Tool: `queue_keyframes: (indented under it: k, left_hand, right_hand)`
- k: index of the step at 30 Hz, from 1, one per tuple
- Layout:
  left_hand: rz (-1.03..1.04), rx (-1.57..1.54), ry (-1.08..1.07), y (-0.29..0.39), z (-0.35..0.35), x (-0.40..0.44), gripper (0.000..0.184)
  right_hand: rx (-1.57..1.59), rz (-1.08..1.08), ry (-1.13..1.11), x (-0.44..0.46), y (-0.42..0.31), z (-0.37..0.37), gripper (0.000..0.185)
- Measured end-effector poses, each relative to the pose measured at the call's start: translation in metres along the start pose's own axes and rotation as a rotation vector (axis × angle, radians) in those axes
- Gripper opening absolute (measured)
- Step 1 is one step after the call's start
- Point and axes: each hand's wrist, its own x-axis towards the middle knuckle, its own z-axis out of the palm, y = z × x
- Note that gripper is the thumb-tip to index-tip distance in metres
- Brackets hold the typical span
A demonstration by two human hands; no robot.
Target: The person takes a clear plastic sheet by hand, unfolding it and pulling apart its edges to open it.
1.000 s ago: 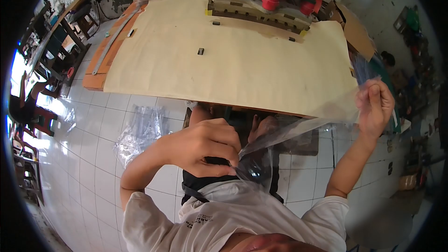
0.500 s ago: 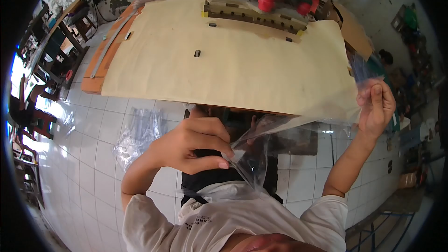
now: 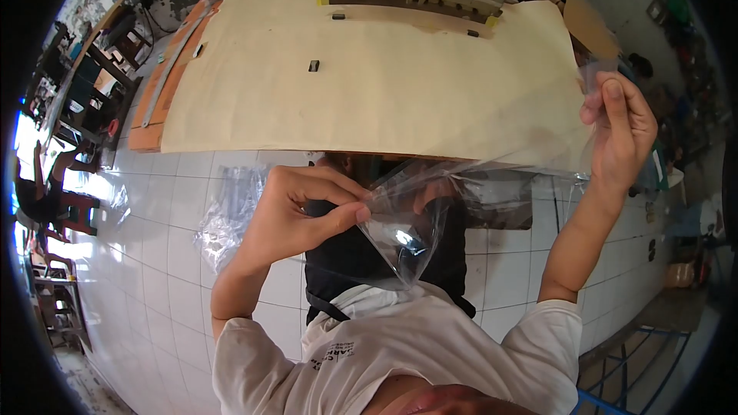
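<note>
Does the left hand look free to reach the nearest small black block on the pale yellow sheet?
Probably not: the left hand seems to pinch clear plastic film, though the sheet this side of the block looks unobstructed.

A ruler point(image 3: 167, 71) lies on the table point(image 3: 146, 139), cardboard point(image 3: 589, 24) is by its far right corner, and a stool point(image 3: 80, 213) stands far left.

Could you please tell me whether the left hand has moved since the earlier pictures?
Yes, the left hand has moved toward the table, its fingers now closer to the near edge.

head-worn view, forward and down
</note>
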Motion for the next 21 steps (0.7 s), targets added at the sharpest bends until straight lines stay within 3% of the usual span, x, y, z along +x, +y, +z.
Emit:
queue_keyframes:
  k: [6,12,17,21]
  left_hand:
    - [-0.055,-0.042,0.102,-0.007,0.005,-0.006,0.008]
    - [0.050,0.084,0.165,-0.015,0.004,-0.006,0.007]
    - [0.029,-0.021,0.167,-0.018,0.003,-0.008,0.017]
    - [0.004,0.125,-0.012,-0.006,-0.006,0.007,0.023]
  right_hand:
    - [-0.038,0.042,0.016,-0.002,0.000,0.005,0.020]
    - [-0.078,0.071,0.024,-0.001,0.003,0.009,0.021]
    - [-0.111,0.132,-0.096,-0.003,0.003,0.010,0.020]
    - [-0.112,0.155,-0.193,-0.009,-0.008,0.017,0.016]
